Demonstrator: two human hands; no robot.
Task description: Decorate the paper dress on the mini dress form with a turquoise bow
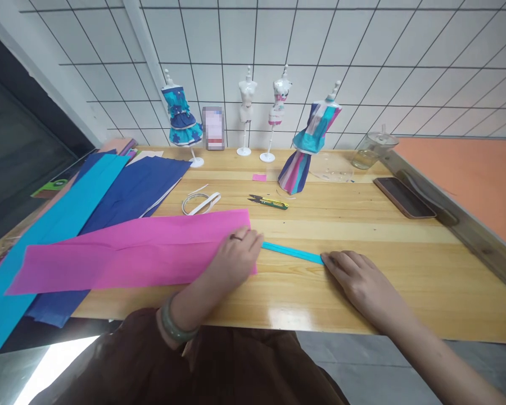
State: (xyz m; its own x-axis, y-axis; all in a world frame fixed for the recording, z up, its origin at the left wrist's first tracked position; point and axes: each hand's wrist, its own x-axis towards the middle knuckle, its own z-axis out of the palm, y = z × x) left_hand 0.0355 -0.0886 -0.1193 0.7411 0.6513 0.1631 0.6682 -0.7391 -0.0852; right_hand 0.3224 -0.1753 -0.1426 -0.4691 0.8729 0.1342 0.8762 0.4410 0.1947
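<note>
A narrow bright-blue strip (292, 252) is stretched straight between my two hands, just above or on the wooden table. My left hand (237, 254), a ring on one finger, is closed at the strip's left end and lies over the right end of a long pink sheet (122, 253). Whether the sheet is cloth or crepe paper, I cannot tell. The strip's right end is pinched in the fingertips of my right hand (356, 275). My fingers hide both ends of the strip.
Thread snips (274, 203), a coil of white band (201, 203) and a small pink scrap (259, 178) lie beyond the sheet. Blue sheets (143, 188) pile at left. Mini mannequins (247, 104), some dressed (181, 118), stand behind. A phone (405, 198) and a glass cup (369, 151) are at right.
</note>
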